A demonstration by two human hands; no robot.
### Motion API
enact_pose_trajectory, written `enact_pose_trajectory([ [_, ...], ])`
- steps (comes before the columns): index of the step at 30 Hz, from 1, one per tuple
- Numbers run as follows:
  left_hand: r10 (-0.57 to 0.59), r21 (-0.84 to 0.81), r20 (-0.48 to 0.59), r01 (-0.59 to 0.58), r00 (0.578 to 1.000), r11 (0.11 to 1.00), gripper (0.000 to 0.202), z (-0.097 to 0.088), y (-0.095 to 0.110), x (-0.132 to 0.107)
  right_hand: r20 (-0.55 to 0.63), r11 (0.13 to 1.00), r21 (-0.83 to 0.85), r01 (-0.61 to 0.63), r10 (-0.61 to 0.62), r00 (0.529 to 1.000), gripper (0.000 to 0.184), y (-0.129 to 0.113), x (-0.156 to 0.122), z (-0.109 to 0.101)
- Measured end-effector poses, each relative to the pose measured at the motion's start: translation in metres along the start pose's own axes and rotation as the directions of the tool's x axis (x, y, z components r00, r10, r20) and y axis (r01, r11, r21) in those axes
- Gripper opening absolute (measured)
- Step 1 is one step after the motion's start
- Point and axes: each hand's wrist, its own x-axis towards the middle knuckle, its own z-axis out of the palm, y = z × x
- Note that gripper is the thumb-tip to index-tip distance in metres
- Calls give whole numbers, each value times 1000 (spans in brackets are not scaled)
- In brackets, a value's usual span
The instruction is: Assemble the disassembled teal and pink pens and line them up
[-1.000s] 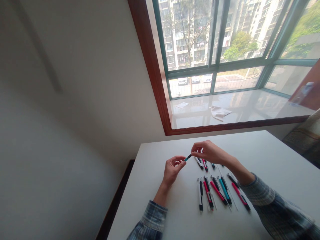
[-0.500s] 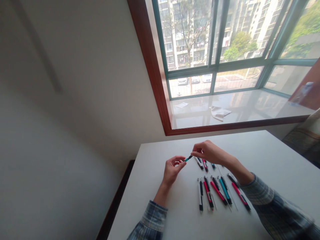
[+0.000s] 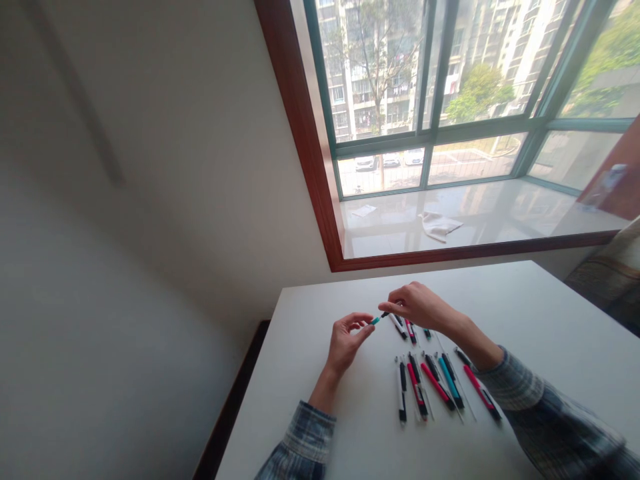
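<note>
A small teal piece [image 3: 375,321] is gripped between the thumb and index finger of the left hand [image 3: 345,343]; its lower end is covered by these fingers. A black piece [image 3: 385,314] is pinched by the thumb and index finger of the right hand [image 3: 420,305], with its upper end concealed. Both pieces are positioned above the table [image 3: 360,427], roughly in line; whether their ends touch cannot be determined at this size.

The upper group of pen parts [image 3: 411,331] is partly hidden behind the right hand and wrist. The lower row is exposed: a white barrel [image 3: 401,393], red barrels [image 3: 435,381], a teal barrel [image 3: 451,378] and thin pale rods [image 3: 469,397], the last being hard to separate from the white surface. The contents of the barrels cannot be made out. The left sleeve [image 3: 300,443] and right sleeve [image 3: 565,427] are cut off by the picture border. On the sill, a translucent object [image 3: 607,183] is too blurred to be identified
</note>
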Motion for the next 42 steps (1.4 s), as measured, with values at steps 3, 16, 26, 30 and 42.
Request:
enact_pose_trajectory([
  [3,-2,-6,2,2,1000,1000,21,-1,1,0,48,986,166,35,-44,998,34,3,-2,-5],
  [16,-5,-5,0,5,1000,1000,17,-2,1,-2,-2,968,211,137,-140,990,7,10,-2,-4],
  [26,-32,-64,-27,30,999,998,23,0,-1,-1,57,974,216,66,-80,995,9,10,-3,-6],
  [30,-29,-63,-27,27,999,998,23,-1,-1,0,68,985,164,53,-65,996,8,7,-3,-6],
  [42,-18,-61,-16,17,1000,998,23,-2,-1,-1,95,975,214,65,-87,992,32,10,-7,-15],
])
